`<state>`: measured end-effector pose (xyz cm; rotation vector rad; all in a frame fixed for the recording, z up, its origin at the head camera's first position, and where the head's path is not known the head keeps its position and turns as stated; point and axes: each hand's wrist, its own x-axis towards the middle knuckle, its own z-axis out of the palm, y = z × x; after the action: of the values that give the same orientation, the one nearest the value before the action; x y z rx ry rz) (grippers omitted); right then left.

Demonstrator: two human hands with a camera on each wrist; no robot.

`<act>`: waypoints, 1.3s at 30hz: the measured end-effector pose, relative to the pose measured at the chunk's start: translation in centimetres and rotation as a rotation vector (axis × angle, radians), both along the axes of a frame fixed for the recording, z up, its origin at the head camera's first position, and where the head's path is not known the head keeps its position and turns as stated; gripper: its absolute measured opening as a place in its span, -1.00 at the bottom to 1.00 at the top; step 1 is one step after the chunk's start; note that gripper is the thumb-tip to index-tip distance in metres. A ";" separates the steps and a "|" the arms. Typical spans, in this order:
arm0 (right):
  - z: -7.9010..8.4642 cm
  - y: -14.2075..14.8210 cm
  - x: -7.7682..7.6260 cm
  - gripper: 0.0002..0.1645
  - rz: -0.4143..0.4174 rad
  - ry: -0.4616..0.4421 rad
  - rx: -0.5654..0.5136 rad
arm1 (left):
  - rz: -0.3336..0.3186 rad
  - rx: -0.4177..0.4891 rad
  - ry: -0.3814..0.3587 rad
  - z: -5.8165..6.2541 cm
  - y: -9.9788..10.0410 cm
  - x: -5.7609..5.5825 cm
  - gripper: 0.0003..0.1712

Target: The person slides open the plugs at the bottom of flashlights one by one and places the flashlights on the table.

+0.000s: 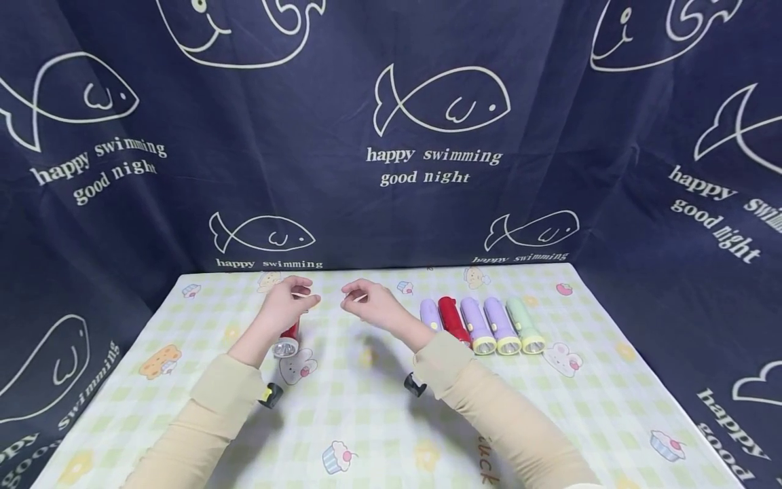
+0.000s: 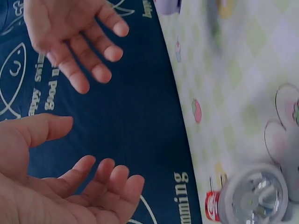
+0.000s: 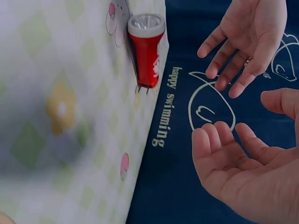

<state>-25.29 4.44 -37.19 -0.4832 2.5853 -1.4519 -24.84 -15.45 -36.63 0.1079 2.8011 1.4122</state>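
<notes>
My left hand (image 1: 286, 303) is raised above the table with loosely bent fingers and nothing in it. Facing it across a small gap, my right hand (image 1: 380, 309) is held up the same way, also holding nothing. Both wrist views show the palms and separated fingers. Below my left hand lies a red flashlight (image 1: 287, 343) with a white-rimmed lens, partly hidden by the hand in the head view. The right wrist view shows that red flashlight (image 3: 147, 58) whole, two metal prongs sticking out of its tail. Neither hand touches it.
Right of my right arm is a row of flashlights: a purple one (image 1: 430, 314) partly covered by the arm, a red one (image 1: 454, 319), two more purple ones (image 1: 475, 319) and a green one (image 1: 523, 322). A checked cloth (image 1: 379, 421) covers the table; a dark curtain (image 1: 342, 183) hangs behind.
</notes>
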 end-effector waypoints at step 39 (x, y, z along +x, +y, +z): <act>0.0 7.8 1.3 -0.58 -0.133 0.346 0.268 | 0.010 0.159 0.339 -2.7 8.3 0.5 -0.72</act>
<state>-23.97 12.20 -37.22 -0.5781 3.0791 -1.1098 -24.31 -7.19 -39.37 0.3677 2.9392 1.7698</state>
